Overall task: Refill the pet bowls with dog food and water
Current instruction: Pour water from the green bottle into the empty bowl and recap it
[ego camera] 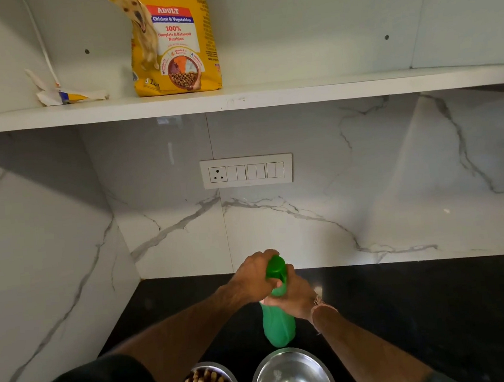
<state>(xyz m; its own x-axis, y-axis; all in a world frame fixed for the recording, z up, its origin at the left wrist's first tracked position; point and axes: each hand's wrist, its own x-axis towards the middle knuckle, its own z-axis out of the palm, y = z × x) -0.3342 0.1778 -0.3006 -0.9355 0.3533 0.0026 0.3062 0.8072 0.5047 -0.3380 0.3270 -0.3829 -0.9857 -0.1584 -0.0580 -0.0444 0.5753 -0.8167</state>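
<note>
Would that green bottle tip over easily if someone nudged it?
Likely, if let go: the bottle is tall and narrow, so a push near its top could topple it on the counter. Its smooth plastic looks somewhat slippery, perhaps why the left hand and right hand both grip its upper part.

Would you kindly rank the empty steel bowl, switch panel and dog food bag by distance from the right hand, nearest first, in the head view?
1. empty steel bowl, on the counter, below the right hand
2. switch panel, on the wall
3. dog food bag, on the shelf
</note>
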